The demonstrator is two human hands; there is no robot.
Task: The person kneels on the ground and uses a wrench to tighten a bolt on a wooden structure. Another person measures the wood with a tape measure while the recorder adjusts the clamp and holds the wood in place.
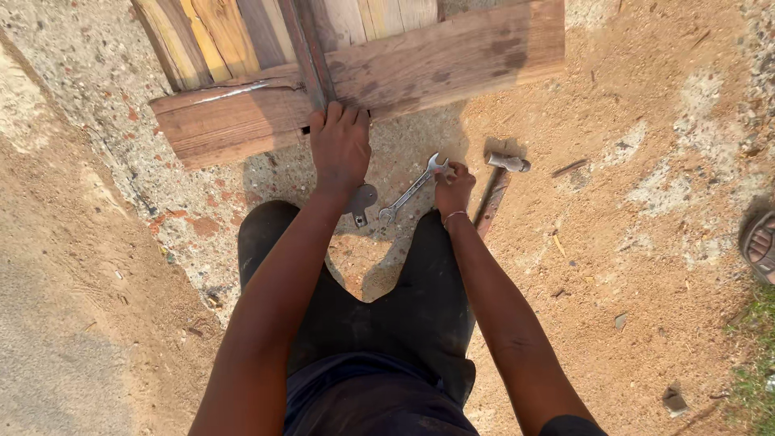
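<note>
My left hand (pixel 340 145) rests palm down on the near edge of a wide wooden cross plank (pixel 420 64), right where a rusty metal bar (pixel 311 48) runs over it. My right hand (pixel 454 187) reaches down to the ground and closes its fingers on the upper end of a silver open-ended wrench (pixel 412 190), which lies slanted on the concrete. A flat grey metal plate (pixel 361 200) lies just below my left wrist. I squat, with both knees in dark trousers below my arms.
A hammer (pixel 496 182) with a steel head and reddish wooden handle lies to the right of the wrench. Upright wooden slats (pixel 218 36) join the plank at the top. Sandy dirt covers the right side. A sandalled foot (pixel 759 246) shows at the right edge.
</note>
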